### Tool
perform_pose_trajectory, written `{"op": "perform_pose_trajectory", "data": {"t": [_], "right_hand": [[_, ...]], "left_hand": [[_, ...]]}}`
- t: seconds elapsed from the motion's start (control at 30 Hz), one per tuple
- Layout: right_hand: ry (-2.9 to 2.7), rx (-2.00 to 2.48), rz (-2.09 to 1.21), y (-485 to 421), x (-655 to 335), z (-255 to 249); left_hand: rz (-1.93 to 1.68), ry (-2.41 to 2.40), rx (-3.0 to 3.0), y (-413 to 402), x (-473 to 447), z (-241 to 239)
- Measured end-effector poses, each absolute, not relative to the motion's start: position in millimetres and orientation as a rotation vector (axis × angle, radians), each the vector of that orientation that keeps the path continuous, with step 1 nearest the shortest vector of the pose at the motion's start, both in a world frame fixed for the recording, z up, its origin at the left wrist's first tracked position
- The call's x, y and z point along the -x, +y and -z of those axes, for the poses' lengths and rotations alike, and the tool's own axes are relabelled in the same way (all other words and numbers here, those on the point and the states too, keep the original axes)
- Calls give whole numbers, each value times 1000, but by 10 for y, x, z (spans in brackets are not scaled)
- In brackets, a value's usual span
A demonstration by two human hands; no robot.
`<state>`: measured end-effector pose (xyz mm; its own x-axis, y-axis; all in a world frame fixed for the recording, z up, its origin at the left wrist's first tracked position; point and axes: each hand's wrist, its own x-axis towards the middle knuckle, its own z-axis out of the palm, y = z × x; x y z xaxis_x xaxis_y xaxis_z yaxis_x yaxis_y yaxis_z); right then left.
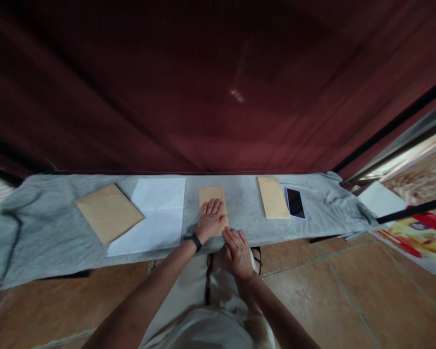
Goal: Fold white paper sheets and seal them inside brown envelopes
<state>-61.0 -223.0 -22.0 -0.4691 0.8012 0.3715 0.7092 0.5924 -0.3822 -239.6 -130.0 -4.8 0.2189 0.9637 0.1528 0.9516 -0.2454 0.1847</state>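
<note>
In the head view, a narrow brown paper envelope (210, 192) lies on the grey cloth in front of me. My left hand (210, 218), with a dark band on the wrist, rests flat on it, fingers stretched out and covering its middle. At the envelope's lower right corner, the fingertips of my right hand (238, 249) touch the edge. Its fingers are extended and lie over the front edge of the cloth. Whether anything is under those fingers is hidden.
White paper sheets (162, 213) and a larger brown envelope (109, 211) lie to the left. A stack of narrow brown envelopes (273, 198) and a phone (295, 203) lie to the right. Grey cloth (240, 194) covers the narrow bench against a dark red panel (203, 121).
</note>
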Motion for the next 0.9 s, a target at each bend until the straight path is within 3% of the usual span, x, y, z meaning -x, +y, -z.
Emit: {"op": "perform_pose_trajectory", "data": {"t": [0.4, 0.9], "right_hand": [[-2306, 1206, -276, -2223, 602, 240], [-2054, 1344, -335, -2147, 637, 297]], "left_hand": [[-378, 1687, -2587, -2473, 2518, 92], [-161, 1820, -2545, -2333, 2351, -162]]}}
